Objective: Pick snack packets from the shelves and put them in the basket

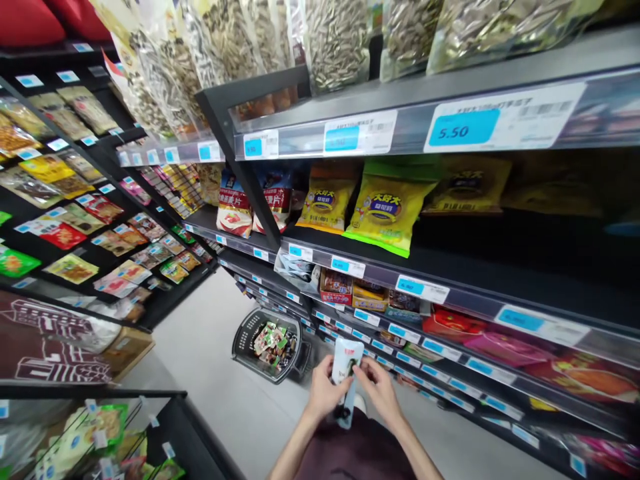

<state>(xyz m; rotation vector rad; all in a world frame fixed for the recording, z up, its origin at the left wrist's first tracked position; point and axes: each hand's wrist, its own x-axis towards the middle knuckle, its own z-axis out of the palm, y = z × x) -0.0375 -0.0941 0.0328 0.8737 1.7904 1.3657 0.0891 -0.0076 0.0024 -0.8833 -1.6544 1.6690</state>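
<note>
Head view shows both hands low in the middle of the frame, held over the person's lap and closed on a small white snack pouch (345,360). The pouch stands upright between them, its top edge poking above the fingers and its lower end hanging below the palms. The left hand (324,395) curls around the pouch's left edge, thumb on the front; the right hand (381,390) pinches the right edge, fingers bent. Just beyond and left of the hands, a dark shopping basket (243,335) sits on the grey floor (210,373), with small packets inside. To the right run shelves (450,277) with blue price tags; yellow sunflower-seed bags (385,212) stand well above the hands.
</note>
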